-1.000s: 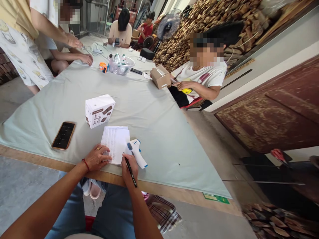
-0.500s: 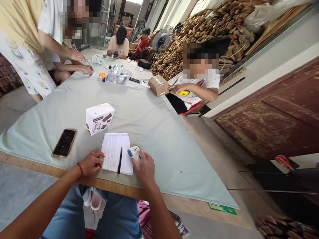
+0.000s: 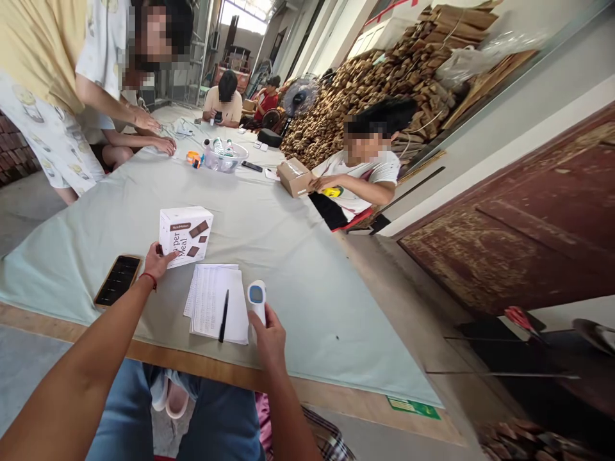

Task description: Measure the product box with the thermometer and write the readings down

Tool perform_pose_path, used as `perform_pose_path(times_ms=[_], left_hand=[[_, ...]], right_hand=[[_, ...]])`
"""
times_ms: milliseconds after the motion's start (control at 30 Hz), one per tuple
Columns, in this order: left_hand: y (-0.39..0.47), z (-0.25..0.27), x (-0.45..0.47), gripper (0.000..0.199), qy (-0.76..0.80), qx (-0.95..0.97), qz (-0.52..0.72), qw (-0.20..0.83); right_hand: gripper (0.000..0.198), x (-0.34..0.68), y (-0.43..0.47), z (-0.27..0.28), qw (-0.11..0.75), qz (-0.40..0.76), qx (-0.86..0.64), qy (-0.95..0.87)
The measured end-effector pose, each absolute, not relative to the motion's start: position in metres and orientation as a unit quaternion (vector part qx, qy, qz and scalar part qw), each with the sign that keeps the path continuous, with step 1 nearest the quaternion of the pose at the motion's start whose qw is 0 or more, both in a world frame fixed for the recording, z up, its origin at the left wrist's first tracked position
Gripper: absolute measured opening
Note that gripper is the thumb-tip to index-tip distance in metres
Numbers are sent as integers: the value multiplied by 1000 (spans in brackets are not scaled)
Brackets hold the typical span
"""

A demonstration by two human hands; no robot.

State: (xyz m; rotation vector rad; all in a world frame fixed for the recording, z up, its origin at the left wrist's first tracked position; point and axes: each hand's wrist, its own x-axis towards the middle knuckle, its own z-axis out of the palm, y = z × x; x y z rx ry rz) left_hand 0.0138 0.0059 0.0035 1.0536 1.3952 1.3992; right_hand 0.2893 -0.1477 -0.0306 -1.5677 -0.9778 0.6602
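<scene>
the left hand (image 3: 161,257) was closed on the lower left corner of a white box (image 3: 192,234), thumb across the printed front and fingers bent round the side. the box stood upright, beyond the papers and toward the left; whether its base touched the desk (image 3: 307,301) could not be told. the right hand (image 3: 270,330) was curled round the handle of a white thermometer (image 3: 257,298), held just right of the papers, its blue-edged screen facing the wearer.

between the two arms lay the papers (image 3: 209,307), slightly fanned, with rows of small marks too fine to read. a black pen (image 3: 223,315) rested on the top sheet, slanting near its right side. a phone (image 3: 118,280) lay face up left of the papers, close to the left forearm.

farther along the pale cloth sat a clear tub (image 3: 244,155) holding bottles. to its right, a seated person in a white shirt had hands at a cardboard box (image 3: 295,179).
</scene>
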Motion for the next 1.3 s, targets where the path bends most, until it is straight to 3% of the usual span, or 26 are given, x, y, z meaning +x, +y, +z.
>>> perform_pose_path(times_ms=[100, 233, 433, 533, 1300], left_hand=[[-23, 1, 13, 64, 499, 417, 592, 476], [-67, -13, 13, 66, 509, 454, 561, 469], [-90, -26, 13, 47, 571, 629, 467, 245], [-88, -28, 14, 44, 577, 659, 442, 192], [-87, -26, 13, 41, 574, 660, 446, 189]], right_hand=[[31, 262, -165, -13, 615, 401, -563, -378], [27, 229, -180, -1, 577, 485, -517, -405], [38, 196, -179, -13, 504, 502, -552, -434], [37, 185, -174, -18, 506, 516, -553, -415], [29, 171, -165, -16, 476, 492, -575, -449]])
